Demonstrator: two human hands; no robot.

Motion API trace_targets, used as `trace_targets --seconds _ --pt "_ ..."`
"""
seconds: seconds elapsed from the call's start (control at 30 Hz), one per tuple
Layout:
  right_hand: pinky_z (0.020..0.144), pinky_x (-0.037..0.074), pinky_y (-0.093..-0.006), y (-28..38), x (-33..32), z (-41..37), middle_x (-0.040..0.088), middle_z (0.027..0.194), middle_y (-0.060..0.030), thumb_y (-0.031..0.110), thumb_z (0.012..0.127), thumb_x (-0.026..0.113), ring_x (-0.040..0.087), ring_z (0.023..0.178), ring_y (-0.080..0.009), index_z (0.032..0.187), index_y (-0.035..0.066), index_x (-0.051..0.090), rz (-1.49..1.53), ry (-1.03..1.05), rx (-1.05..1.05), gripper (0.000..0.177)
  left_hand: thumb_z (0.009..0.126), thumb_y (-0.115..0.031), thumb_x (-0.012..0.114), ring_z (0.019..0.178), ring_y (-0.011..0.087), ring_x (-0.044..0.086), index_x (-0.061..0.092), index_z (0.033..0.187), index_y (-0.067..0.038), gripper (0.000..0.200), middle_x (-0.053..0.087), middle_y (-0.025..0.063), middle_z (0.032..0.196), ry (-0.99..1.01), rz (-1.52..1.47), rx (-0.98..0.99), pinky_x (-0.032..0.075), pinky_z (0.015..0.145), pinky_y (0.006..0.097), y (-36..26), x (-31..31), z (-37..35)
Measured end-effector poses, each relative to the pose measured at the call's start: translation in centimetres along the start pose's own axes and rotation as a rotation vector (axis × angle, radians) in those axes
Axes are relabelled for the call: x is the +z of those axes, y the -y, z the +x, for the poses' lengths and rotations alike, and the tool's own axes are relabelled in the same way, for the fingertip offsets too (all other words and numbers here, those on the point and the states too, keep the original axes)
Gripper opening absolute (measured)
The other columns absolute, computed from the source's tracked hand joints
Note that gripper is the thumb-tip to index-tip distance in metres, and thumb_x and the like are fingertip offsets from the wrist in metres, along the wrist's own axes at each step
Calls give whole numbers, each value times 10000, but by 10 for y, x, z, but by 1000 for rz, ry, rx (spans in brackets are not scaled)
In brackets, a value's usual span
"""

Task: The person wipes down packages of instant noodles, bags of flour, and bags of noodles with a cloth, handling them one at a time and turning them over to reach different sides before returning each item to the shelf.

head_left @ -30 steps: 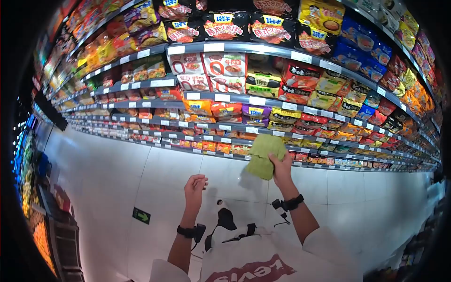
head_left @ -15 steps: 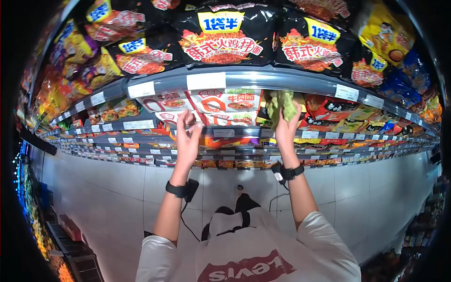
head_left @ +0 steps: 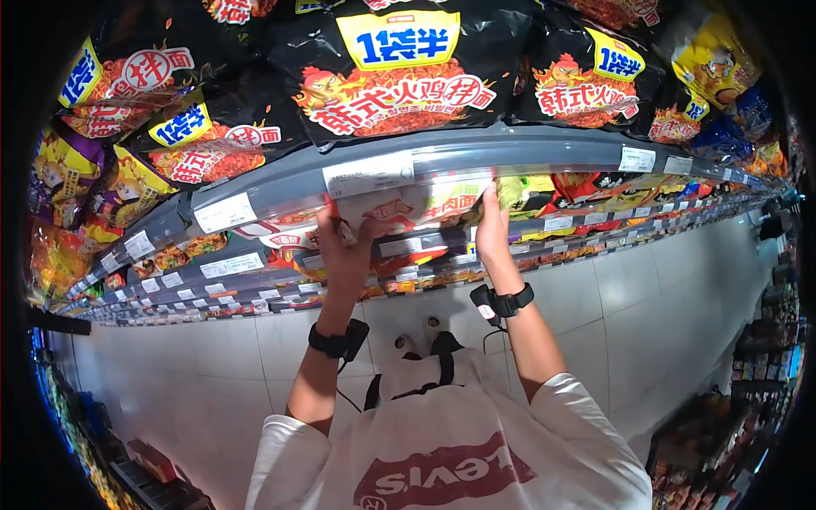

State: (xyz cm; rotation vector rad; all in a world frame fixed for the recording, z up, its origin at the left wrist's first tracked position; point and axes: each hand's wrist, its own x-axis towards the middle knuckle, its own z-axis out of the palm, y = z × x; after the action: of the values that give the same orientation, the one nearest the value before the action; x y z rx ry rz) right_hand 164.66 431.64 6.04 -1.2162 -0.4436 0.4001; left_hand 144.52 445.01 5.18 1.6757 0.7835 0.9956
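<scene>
A: Where is the left hand [head_left: 347, 246]?
B: Just under the edge of the upper shelf [head_left: 501, 146], at the left end of a white noodle packet [head_left: 425, 202]. Its thumb and fingers are spread apart. I can't tell how firmly the fingertips press on the packet.

A: And the right hand [head_left: 495, 223]?
B: At the packet's other end, fingers pointing up. It holds a green cloth [head_left: 511, 194], bunched between thumb and fingers, though part of the grip is hidden.

A: So the packet lies between the two hands?
B: Yes, below the shelf edge, with its red print facing out. More white packets with red print sit just beside the left hand, and red and yellow bags lie to the right of the cloth.

A: What is above them?
B: A large price tag [head_left: 368, 174] on the shelf edge, just above the left hand. Higher up stand black noodle bags [head_left: 404, 81] with yellow labels.

A: Anything on the wrists?
B: Each has a black strap with a small device: the left strap [head_left: 333, 342] and the right strap [head_left: 515, 301]. Well below both hands is the pale tiled floor [head_left: 212, 374].
</scene>
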Motion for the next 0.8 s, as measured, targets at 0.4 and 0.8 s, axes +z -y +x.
trace_targets --seconds 0.4,0.8 --pt "1145 398 -375 -21 -29 -19 532 1486 -86 371 1130 487 514 1346 -184 1531 1 419 118 -50 -131 550 768 -82 873 1103 230 664 544 1286 4 619 637 107 1240 153 -129 100 533 956 382 -17 11 3" --pt "948 471 -377 12 1 17 638 1101 -119 226 1106 481 588 1025 -188 1172 -48 565 -161 9 -285 294 847 -112 887 926 140 718 655 1164 15 413 734 79 1051 184 -221 12 616 770 294 -28 42 27"
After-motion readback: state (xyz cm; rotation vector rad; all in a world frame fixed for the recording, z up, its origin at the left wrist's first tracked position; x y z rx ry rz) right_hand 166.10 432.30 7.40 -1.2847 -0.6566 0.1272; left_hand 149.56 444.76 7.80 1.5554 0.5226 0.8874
